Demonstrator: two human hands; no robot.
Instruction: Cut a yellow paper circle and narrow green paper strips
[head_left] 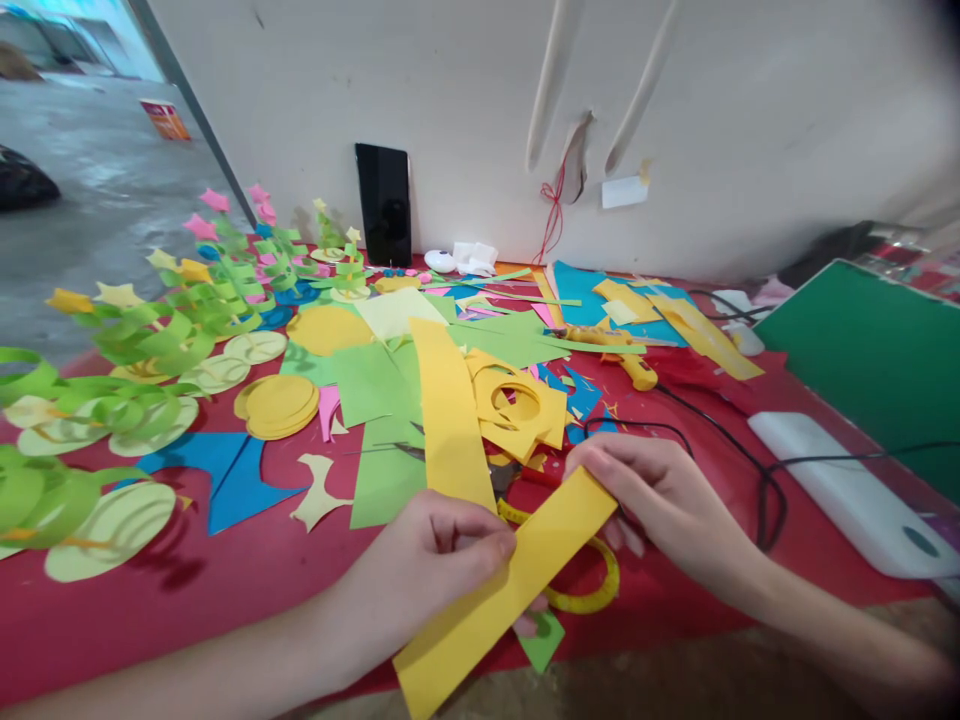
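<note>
Black phone (385,205) propped upright against pale panel (465,110) at far side, red string (553,205) hanging right of it; green board (862,370) far right, white oblong device (840,495) nearer; red-orange container (165,120) on grey floor (82,240), far left.

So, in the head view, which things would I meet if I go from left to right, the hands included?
Nearest curled green paper, stack of yellow circles, left hand, right hand, white oblong object. The held yellow strip overlaps both hands, so its place is unclear.
</note>
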